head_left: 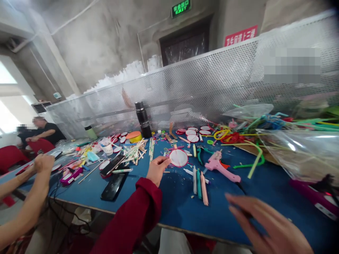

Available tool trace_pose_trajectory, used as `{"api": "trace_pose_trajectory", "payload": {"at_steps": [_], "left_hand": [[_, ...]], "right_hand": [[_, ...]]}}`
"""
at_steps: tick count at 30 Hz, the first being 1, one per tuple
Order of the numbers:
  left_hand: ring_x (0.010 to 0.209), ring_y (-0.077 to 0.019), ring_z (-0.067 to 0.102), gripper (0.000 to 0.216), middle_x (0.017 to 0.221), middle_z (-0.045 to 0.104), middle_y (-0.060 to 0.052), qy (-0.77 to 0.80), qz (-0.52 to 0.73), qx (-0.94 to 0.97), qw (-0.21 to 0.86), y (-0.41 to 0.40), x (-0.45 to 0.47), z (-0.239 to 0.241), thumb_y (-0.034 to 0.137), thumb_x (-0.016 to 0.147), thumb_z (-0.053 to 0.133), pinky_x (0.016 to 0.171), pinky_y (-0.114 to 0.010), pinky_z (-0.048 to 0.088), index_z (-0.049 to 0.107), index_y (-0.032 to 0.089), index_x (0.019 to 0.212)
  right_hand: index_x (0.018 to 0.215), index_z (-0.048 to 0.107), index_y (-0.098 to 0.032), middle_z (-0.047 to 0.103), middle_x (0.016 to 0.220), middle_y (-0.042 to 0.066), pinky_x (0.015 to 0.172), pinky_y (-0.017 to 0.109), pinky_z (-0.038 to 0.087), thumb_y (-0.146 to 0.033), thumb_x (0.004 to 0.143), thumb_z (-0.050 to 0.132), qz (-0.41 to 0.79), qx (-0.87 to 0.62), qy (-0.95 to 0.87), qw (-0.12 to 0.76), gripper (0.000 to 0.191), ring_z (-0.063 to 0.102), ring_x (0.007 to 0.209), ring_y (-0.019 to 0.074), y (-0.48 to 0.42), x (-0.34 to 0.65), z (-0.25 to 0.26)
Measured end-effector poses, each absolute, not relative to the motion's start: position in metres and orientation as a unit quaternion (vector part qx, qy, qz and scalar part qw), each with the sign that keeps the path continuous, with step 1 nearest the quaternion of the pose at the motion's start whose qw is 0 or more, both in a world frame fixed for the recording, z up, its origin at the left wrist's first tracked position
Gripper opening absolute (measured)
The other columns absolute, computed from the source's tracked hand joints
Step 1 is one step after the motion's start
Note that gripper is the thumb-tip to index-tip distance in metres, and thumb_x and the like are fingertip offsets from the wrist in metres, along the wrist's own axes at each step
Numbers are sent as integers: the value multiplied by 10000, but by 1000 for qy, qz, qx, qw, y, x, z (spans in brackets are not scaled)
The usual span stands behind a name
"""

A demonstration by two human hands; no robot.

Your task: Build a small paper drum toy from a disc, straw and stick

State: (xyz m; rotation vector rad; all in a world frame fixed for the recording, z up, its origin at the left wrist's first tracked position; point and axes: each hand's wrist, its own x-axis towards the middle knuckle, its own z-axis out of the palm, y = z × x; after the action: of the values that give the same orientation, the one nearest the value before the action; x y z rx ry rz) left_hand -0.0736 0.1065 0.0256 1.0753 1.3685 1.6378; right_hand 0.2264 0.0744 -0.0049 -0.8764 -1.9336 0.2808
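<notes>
Between the thumb and fingers of my left hand [158, 170] is a round white disc with a red rim [179, 158], held upright above the table; a wooden stick seems to stand at its top edge. My right hand [267, 220] is over the near right of the table, slightly blurred, its fingers apart and nothing between them. Beyond it lies a pink hot glue gun [221, 167]. Several capped markers [199, 184] lie side by side between my hands. Green-handled pliers [200, 155] rest behind them.
A black bottle [143, 120] stands at the back by the perforated metal screen [212, 84]. Wooden sticks [135, 151] and phones [114, 185] lie left. Pipe cleaners [261, 155] and a plastic bag [299, 151] fill the right, near a purple power strip [315, 199]. A co-worker's arms [34, 190] reach in left.
</notes>
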Motion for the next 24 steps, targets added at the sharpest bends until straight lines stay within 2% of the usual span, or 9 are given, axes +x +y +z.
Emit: {"api": "trace_pose_trajectory", "payload": {"at_steps": [2,4,6,8,12,14,16,20,24], "left_hand": [[524,-53,325,451,573,453,44,523,626,437,379,105,-72,27,514,614,815,493,-210,241,685,115,782],[528,-52,322,447,584,453,42,516,620,449,385,104,-70,27,516,617,813,493,-209,239,677,117,764],[533,-51,319,437,600,456,40,511,617,455,389,104,-70,26,512,628,810,492,-208,240,672,119,759],[536,-50,319,427,610,455,39,509,614,455,396,103,-71,25,502,643,806,492,-205,239,672,120,777],[521,-44,310,404,584,426,55,509,610,444,414,104,-73,22,481,666,802,487,-199,228,665,125,796],[513,-41,311,401,571,418,59,510,614,432,420,105,-74,20,481,667,803,484,-197,224,663,125,789],[509,-36,313,412,580,434,56,512,622,415,423,107,-74,18,484,654,812,480,-195,219,667,123,788],[493,-25,315,457,598,474,51,523,634,375,429,109,-74,15,496,598,841,467,-193,209,674,125,806],[490,-23,322,461,584,470,52,524,632,369,436,109,-73,15,492,579,853,460,-188,208,666,123,781]], "right_hand": [[1272,623,-275,685,1196,94,902,408,518,-412,875,574,131,-384,-786,466,423,669,1011,271,105,217,23],[1379,528,-231,649,1253,115,916,402,502,-419,884,538,164,-375,-795,448,529,659,1013,255,134,201,45],[1465,408,-176,707,1077,115,788,366,527,-377,889,500,239,-352,-813,398,617,667,806,205,157,182,56],[1493,343,-152,727,858,65,617,319,506,-321,887,447,340,-336,-811,338,637,616,621,171,170,163,57],[1441,389,-194,715,1023,65,518,270,478,-291,839,487,487,-306,-765,291,617,594,554,121,171,148,45],[1327,498,-185,710,891,42,540,278,490,-379,868,512,450,-327,-774,303,499,601,576,136,164,153,41],[1190,586,-199,677,764,19,624,308,509,-452,897,508,340,-356,-798,347,394,625,652,168,155,162,40],[1008,661,-228,690,894,49,762,340,504,-422,952,472,146,-352,-835,398,277,646,828,196,141,177,43],[929,692,-225,669,876,54,754,341,489,-328,981,441,23,-281,-876,392,277,633,811,190,137,174,48]]}}
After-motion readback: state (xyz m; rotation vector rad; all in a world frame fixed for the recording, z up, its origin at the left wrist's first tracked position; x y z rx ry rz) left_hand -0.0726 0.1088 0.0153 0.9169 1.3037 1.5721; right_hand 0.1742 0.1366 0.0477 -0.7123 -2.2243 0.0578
